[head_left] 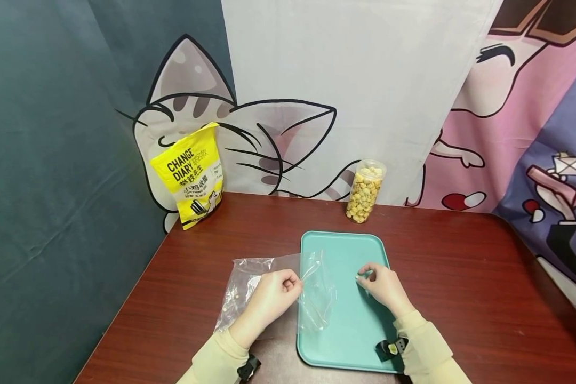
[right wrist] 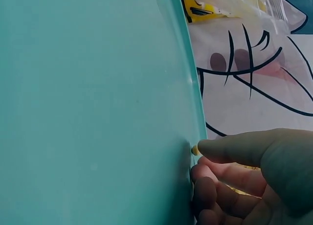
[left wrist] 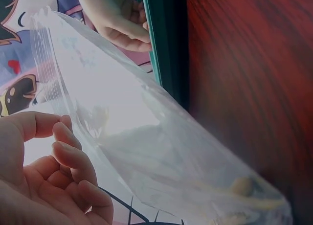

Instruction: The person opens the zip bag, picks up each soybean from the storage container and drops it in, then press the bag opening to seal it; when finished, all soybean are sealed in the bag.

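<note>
My left hand (head_left: pixel 272 294) pinches the edge of a clear plastic bag (head_left: pixel 316 306) between thumb and index finger. The bag hangs partly over the tray's left side; a small round tan piece (left wrist: pixel 242 187) shows in its lower end in the left wrist view. Over the turquoise tray (head_left: pixel 341 346), my right hand (head_left: pixel 385 288) has thumb and index finger together at a small yellowish piece (right wrist: pixel 195 150). That piece is close to the tray surface; its exact kind is too small to tell.
A clear jar of popcorn (head_left: pixel 364 196) stands behind the tray. At the back left, a yellow snack pouch (head_left: pixel 194 178) leans against the printed cloth. All of this is on a dark red wooden table (head_left: pixel 465 298).
</note>
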`<state>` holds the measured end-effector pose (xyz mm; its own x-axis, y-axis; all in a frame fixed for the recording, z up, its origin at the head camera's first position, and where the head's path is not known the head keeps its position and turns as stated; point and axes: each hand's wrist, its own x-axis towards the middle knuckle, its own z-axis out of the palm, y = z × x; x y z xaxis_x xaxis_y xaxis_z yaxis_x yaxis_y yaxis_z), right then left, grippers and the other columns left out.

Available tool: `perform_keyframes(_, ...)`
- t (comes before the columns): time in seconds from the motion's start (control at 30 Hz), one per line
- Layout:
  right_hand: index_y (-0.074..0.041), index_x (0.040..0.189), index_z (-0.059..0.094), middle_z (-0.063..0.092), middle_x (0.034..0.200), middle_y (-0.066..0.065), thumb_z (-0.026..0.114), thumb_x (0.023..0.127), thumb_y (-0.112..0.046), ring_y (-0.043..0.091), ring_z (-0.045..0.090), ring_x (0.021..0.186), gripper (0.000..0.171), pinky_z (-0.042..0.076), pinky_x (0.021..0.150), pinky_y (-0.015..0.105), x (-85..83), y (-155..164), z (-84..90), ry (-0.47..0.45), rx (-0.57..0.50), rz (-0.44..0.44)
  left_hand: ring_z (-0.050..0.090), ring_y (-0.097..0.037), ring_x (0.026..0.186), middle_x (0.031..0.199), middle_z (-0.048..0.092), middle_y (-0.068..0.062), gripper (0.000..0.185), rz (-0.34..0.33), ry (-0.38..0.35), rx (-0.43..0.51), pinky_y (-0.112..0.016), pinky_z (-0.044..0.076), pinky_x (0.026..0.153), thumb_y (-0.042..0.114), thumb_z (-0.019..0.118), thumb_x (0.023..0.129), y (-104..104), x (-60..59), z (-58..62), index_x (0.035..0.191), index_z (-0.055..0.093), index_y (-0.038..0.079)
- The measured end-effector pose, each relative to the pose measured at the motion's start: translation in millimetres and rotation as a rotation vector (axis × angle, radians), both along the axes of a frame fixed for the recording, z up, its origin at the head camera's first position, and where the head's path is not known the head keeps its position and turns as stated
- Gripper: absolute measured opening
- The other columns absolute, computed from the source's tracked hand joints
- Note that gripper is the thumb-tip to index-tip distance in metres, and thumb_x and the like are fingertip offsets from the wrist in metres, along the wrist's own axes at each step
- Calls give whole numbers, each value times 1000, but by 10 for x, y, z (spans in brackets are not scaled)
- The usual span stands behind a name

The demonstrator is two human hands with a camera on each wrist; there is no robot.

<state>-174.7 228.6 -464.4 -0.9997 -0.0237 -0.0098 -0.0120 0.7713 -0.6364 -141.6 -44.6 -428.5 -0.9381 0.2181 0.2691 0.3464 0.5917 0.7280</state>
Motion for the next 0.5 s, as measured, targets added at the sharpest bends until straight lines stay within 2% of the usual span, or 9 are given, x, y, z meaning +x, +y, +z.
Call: perform_keyframes(0.5,-14,85,65,57,68,0,69,82,-14,13,49,60,5,39,55,31,-58,-22,-32,17,105,18,38,2,48,55,45,11,13,3,-8,5,-19,35,49,13,61,79,14,3,-15,68,62,17)
